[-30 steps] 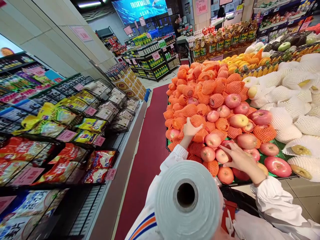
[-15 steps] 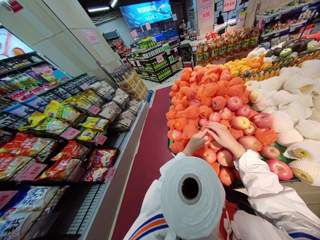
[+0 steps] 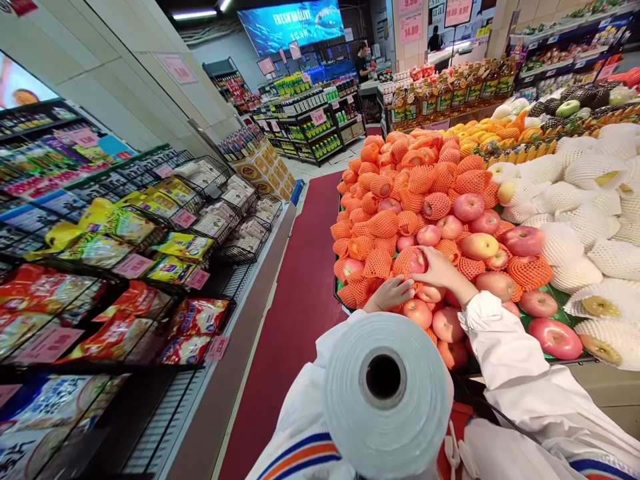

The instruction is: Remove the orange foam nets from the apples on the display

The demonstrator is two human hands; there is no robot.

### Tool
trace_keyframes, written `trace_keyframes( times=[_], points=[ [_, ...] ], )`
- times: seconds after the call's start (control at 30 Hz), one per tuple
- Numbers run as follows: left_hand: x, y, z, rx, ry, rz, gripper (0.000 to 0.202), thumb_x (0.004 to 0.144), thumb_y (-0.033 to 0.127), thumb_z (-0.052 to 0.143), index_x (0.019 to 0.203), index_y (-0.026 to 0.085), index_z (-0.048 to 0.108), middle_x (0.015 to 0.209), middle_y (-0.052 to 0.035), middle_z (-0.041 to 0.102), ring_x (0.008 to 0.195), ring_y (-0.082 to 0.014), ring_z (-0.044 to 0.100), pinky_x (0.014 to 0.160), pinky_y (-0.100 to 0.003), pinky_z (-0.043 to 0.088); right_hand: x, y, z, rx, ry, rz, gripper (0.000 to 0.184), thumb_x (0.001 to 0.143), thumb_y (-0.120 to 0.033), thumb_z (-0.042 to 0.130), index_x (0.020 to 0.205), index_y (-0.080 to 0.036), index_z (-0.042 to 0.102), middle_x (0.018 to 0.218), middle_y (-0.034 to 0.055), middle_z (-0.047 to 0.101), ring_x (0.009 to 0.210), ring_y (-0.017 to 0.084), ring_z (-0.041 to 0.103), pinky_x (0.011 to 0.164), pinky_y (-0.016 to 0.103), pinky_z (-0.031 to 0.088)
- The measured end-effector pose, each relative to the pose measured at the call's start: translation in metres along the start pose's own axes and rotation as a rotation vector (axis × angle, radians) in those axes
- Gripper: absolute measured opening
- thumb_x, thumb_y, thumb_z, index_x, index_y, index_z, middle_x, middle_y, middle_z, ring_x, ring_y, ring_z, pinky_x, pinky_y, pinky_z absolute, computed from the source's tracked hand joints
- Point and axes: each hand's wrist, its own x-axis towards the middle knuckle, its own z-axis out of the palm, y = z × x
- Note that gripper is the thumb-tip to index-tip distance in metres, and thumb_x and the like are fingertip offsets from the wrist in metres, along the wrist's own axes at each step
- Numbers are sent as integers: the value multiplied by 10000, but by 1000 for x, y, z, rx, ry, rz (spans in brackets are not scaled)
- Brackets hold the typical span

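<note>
My right hand (image 3: 440, 275) is closed on an apple (image 3: 418, 261), its fingers over the far right side. An orange foam net partly covers the left of this apple. My left hand (image 3: 393, 292) rests just below and to the left, fingers stretched out and slightly apart, with nothing visible in it. Around both hands lie bare red apples (image 3: 418, 312) and more in orange foam nets (image 3: 379, 263). A large roll of pale plastic bags (image 3: 345, 387) stands upright in front of my body, its dark core facing up, hiding part of my left forearm.
White-netted fruit (image 3: 570, 233) is heaped to the right of the apples. Bottles of oil (image 3: 453, 93) stand behind. On the left, wire racks hold packaged food (image 3: 200, 317); a dark red floor strip (image 3: 285, 300) runs between. A person (image 3: 362, 63) stands far back.
My hands have drawn apart; before, their fingers met over the apples. The right hand now grips an apple in a partly covering orange net. The left has lowered slightly.
</note>
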Motion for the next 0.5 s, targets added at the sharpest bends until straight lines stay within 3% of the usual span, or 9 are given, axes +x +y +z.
trace_keyframes(
  times=[0.13,0.27,0.43,0.5],
  points=[
    [2,-7,-4,11,25,8,160,1054,140,563,962,209,675,1151,-76,744,1005,-198,665,834,-318,565,7,12,11,179,48,41,853,697,-424,912,1431,-135,587,1425,200,675,1283,365,671,1125,534,530],
    [8,-18,-12,31,36,-70,180,1071,154,524,1053,214,692,1193,-93,750,952,-196,679,809,-320,560,4,17,18,304,205,149,797,658,-513,925,1301,-132,647,1276,173,738,1163,340,706,1076,535,546],
    [21,-27,-24,20,36,-325,213,1089,344,559,1111,181,693,1210,-159,753,972,-240,714,784,-341,563,-5,7,14,381,413,218,947,562,-768,909,1238,-155,654,1185,159,748,1076,333,703,1034,547,568],
    [26,-29,-28,-23,31,-450,151,1042,322,614,1032,191,688,1148,-141,764,959,-236,720,774,-325,555,-10,-1,7,454,416,172,948,635,-873,804,1232,-155,639,1218,174,739,1092,323,709,1027,516,587]
  ],
)
